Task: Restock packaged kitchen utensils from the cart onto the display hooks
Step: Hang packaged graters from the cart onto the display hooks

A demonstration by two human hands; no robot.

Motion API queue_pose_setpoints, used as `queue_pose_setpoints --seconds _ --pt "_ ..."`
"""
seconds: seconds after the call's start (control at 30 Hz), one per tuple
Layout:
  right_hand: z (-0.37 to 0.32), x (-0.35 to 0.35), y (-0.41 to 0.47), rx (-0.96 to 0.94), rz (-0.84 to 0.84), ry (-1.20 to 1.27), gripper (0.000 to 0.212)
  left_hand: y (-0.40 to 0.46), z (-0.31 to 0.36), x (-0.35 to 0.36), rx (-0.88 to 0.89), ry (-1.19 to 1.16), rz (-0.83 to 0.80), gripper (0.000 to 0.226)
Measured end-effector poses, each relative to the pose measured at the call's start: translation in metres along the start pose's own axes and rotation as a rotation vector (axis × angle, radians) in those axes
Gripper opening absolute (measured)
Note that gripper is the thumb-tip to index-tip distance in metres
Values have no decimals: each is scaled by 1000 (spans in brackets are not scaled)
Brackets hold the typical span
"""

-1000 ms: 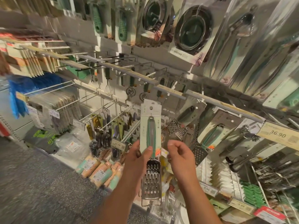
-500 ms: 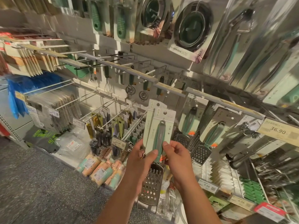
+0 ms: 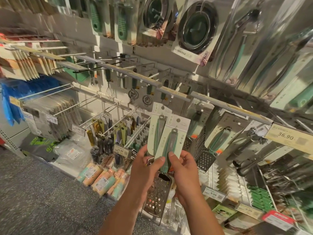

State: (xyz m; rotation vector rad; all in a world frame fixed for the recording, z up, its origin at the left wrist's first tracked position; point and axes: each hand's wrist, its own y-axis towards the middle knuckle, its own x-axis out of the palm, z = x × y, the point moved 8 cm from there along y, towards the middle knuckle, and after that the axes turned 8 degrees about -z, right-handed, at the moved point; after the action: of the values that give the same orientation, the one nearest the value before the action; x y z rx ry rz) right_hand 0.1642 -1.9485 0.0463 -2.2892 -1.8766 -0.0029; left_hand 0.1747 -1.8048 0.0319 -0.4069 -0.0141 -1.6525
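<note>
Hands meet at the middle of the scene, low, in front of the hook wall. Left hand (image 3: 145,168) has a narrow grip: thumb laid across the front of the cards' lower edge, fingers curled behind. Right hand (image 3: 183,167) pinches the front card's lower right part, thumb pressed on the handle, fingers folded behind.

Two carded graters are held, fanned apart at the top. The front grater (image 3: 171,143) overlaps the back grater (image 3: 156,128), which shows at the left and reaches higher. Each card has a hang hole at its top edge. Both long axes run roughly upright, tops leaning slightly right, handles up; the front one's perforated steel blade (image 3: 158,195) hangs below the hands, pointing down toward the floor.

Just right of the held pair, more graters (image 3: 218,141) hang on hooks under a grey rail (image 3: 228,106); their number cannot be told. Three price tags read clearly: 36.90 (image 3: 286,136) at the far right, 11.90 (image 3: 120,150) left of the hands, 9.99 (image 3: 212,194) lower right.
</note>
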Motion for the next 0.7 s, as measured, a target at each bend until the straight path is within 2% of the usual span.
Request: queue_pose_setpoints --seconds 0.23,0.3,0.4,0.43,0.5,0.6,0.7 --pt "-17 -23 -3 -102 75 41 14 4 -1 -8 -26 -62 56 32" --pt "-26 -28 -4 -143 87 36 12 5 -4 -9 -30 -73 54 33" --pt "-39 -35 -4 -185 119 57 9 8 -6 -11 -25 -88 43 49" --pt "-41 -38 -3 -191 137 51 10 9 -5 -10 -17 -88 34 45" --pt "-43 -43 -1 -201 179 40 16 8 -4 -9 -9 -100 13 39" --pt "-43 -44 2 -181 220 42 45 7 -3 -10 -18 -55 20 42" --pt "-45 -44 8 -163 237 44 41 5 -1 -13 -18 -39 36 47"
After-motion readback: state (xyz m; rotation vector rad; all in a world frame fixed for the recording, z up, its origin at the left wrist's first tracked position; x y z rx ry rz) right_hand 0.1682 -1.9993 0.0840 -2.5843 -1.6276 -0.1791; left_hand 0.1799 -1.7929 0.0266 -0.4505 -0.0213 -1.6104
